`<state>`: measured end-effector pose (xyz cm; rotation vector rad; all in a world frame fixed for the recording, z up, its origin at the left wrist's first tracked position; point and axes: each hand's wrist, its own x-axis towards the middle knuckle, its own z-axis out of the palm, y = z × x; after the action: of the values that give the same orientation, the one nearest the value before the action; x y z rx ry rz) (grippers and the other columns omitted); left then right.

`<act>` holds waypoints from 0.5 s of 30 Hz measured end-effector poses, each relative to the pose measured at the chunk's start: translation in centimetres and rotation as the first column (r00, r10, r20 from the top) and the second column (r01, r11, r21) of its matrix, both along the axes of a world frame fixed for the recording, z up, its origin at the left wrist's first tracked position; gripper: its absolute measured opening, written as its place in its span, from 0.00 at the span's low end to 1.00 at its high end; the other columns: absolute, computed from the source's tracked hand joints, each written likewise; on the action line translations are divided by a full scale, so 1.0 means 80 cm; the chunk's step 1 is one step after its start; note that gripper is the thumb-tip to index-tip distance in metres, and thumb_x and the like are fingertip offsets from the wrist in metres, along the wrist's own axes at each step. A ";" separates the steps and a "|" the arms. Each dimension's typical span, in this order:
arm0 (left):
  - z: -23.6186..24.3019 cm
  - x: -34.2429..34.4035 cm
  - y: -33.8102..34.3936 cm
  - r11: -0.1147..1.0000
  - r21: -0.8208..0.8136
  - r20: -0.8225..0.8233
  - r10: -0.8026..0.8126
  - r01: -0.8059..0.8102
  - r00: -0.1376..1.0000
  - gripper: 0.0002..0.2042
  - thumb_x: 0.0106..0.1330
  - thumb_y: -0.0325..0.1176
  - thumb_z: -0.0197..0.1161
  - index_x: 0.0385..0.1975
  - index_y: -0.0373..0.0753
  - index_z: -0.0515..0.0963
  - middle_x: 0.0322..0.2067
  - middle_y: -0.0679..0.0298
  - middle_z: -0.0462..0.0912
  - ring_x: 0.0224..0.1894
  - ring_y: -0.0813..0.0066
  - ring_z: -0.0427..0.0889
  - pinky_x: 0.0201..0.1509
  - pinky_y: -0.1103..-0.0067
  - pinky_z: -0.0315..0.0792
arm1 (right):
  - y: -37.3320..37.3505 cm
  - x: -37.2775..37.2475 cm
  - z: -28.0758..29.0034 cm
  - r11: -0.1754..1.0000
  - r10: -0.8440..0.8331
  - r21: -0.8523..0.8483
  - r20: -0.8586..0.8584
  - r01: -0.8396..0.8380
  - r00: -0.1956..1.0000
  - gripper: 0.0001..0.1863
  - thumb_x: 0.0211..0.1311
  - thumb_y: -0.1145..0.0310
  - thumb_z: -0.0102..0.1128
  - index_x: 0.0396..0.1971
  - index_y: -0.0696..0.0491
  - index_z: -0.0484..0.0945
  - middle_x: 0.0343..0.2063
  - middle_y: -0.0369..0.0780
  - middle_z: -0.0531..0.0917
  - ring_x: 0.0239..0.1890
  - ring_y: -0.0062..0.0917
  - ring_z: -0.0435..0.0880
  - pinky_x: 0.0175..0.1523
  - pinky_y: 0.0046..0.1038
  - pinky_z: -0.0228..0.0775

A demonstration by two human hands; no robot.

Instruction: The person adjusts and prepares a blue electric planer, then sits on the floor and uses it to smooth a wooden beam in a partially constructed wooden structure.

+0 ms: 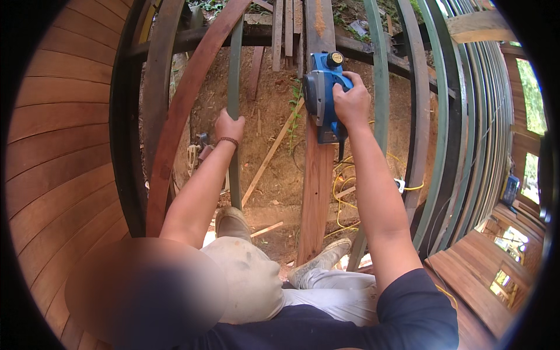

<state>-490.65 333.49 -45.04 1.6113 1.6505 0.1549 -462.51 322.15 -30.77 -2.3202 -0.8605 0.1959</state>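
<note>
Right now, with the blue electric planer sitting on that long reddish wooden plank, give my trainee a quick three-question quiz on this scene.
1. True or false: the right hand grips the blue electric planer.
2. What does the left hand hold: (a) the green metal beam, (b) the yellow cable, (c) the long reddish wooden plank?
3. What lies below the open frame?

Key: 1 true; 2 a; 3 bare brown soil.

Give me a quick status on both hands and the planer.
Left hand gripping green steel joist. Right hand on blue electric planer, sitting on reddish plank. Nothing blocking plank ahead.
</note>
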 end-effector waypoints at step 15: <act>0.012 0.008 -0.006 0.997 0.077 -0.066 -0.015 0.020 0.998 0.23 0.62 0.40 0.65 0.57 0.40 0.78 0.47 0.49 0.87 0.52 0.47 0.85 0.58 0.57 0.78 | 0.126 0.098 -0.009 1.000 0.008 -0.012 0.075 -0.007 0.997 0.22 0.57 0.58 0.63 0.51 0.52 0.85 0.43 0.54 0.89 0.49 0.50 0.88 0.58 0.42 0.79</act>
<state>-490.02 333.03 -44.10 1.7050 1.6982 0.1600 -454.70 332.21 -31.52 -2.3481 -0.9067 0.1182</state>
